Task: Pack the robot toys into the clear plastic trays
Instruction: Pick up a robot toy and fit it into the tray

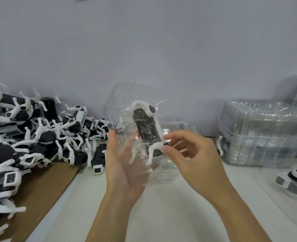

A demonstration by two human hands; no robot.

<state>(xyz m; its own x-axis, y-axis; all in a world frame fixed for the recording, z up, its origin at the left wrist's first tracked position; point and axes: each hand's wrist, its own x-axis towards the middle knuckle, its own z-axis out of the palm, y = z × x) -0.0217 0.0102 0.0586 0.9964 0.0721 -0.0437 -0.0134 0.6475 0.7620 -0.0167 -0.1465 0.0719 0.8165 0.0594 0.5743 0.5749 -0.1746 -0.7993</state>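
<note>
A black and white robot toy (146, 126) lies tilted inside a clear plastic tray (125, 105) held up above the white table. My left hand (121, 165) holds the tray from below, its fingers showing through the plastic and its thumb on the tray's left edge. With thumb and forefinger, my right hand (195, 159) pinches the toy's white rear leg (155, 148) at the tray's lower right. A second clear tray (177, 128) lies behind my hands, partly hidden.
A big pile of loose robot toys (30, 137) covers brown cardboard (44, 186) on the left. A tall stack of clear trays (263, 133) stands at the right. In front of that stack lies another toy (296, 179) in clear plastic. A grey wall closes the back.
</note>
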